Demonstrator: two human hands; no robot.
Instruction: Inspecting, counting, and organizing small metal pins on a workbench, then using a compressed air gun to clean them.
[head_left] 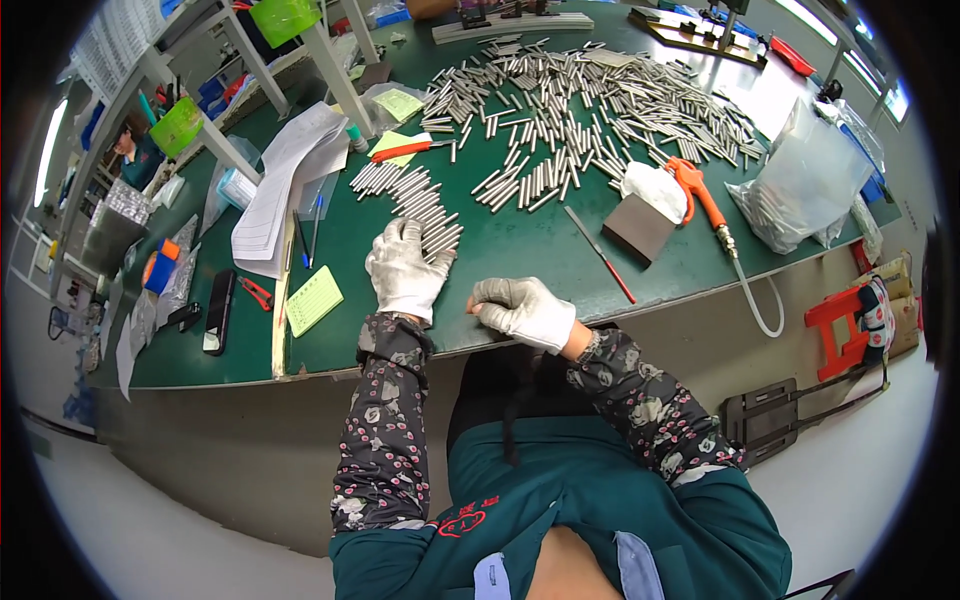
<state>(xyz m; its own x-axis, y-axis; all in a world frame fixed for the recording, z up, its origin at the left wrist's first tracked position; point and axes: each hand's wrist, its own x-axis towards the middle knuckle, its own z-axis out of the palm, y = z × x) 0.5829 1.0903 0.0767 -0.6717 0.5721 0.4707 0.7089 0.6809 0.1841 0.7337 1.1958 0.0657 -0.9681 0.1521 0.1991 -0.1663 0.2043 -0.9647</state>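
Across the green desk (545, 245), toward its far side, a big pile of loose metal rods (650, 100) spreads out, pointing every which way. Plastic bag (815, 180) sits at the R end, papers (282, 195) on the L. Nr the front edge, both hands wear pale gloves w/ some fingertips bare: left grip (405, 270) lies against the near end of the lined-up rods (418, 205), touching them; can't tell if it's clamped on any. Right grip (525, 310) is off to the R, well apart from the rods, fingers curled in; can't tell if anything's inside. Progress, my est.: small batch done, i.e. set roughly side by side; the bulk is left, prob. most of the qty. Dark block (637, 228) and red-handled tool (600, 255) lie R of the hands.
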